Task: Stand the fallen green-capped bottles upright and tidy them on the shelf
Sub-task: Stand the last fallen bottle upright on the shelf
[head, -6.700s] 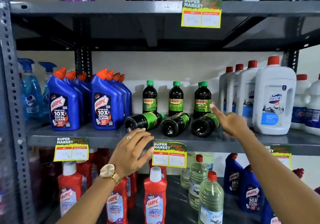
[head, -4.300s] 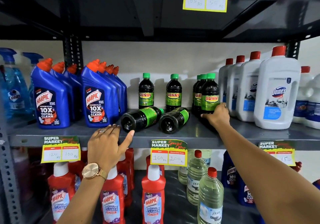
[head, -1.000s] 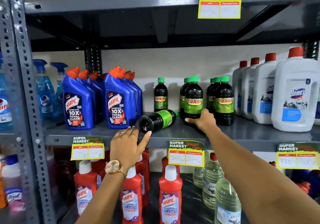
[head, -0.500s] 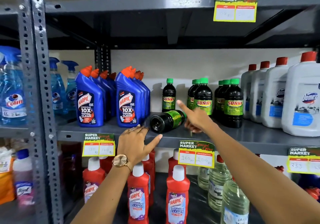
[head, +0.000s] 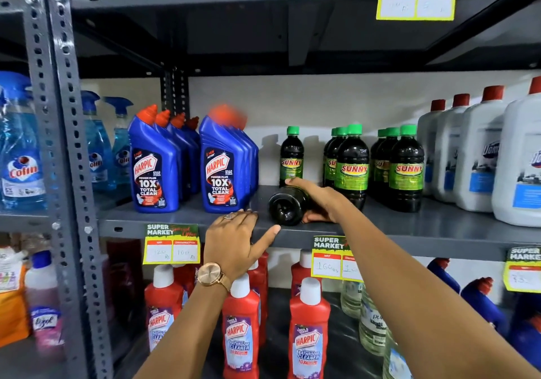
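My right hand [head: 317,200] wraps the last fallen dark plastic green-capped bottle [head: 288,207], lying base-outward on the grey metal shelf [head: 439,229]. My left hand [head: 237,241] rests spread on the shelf's edge.

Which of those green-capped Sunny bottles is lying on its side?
The dark Sunny bottle under the right hand, its round base facing the camera. It lies before the lone upright bottle; every other Sunny bottle stands cap-up.
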`<state>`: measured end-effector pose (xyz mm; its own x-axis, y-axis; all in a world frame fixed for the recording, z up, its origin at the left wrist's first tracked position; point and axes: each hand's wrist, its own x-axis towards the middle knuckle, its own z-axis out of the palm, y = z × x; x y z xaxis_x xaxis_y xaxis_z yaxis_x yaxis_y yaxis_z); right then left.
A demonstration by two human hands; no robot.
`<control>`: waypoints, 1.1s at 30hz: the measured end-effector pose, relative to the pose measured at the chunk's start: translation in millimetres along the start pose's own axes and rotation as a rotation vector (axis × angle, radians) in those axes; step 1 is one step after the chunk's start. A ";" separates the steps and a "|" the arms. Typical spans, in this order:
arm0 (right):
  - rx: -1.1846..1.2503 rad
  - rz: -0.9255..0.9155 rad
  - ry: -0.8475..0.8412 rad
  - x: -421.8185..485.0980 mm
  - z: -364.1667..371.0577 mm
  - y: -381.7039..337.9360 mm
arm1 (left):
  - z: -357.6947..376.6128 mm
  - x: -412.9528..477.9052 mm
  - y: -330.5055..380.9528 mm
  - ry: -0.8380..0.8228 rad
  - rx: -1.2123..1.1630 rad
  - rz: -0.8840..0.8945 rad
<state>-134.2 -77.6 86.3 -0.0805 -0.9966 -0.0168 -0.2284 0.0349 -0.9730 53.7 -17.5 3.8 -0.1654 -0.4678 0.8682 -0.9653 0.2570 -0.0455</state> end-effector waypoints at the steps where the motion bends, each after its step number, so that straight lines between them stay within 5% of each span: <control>1: 0.063 -0.035 0.020 -0.7 -1.6 2.7 | -0.4 0.0 -0.7 -0.007 -0.001 0.007; 7: 0.225 -0.294 0.241 -6.0 -7.6 9.8 | -4.4 -0.7 2.3 -0.046 -0.028 -0.005; 12: -0.166 -0.648 0.447 -4.6 -3.1 6.7 | -4.8 0.5 5.2 -0.034 -0.042 -0.036; 16: -0.351 -0.584 0.444 3.5 11.1 -1.3 | -1.9 2.2 6.6 0.023 -0.046 -0.050; 24: -0.143 -0.444 0.210 25.9 27.2 6.7 | -1.9 2.1 10.0 0.036 -0.053 -0.103; 29: -0.165 -0.496 0.292 22.6 20.0 11.3 | -7.6 3.2 11.4 -0.023 -0.075 -0.126; 33: -0.089 -0.438 0.184 23.6 22.2 9.6 | -9.7 2.9 13.5 -0.020 -0.086 -0.147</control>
<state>-116.8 -102.4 71.4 -0.1269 -0.8897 0.4386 -0.3607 -0.3705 -0.8559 42.2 -7.2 10.5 -0.0284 -0.5220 0.8525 -0.9586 0.2559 0.1247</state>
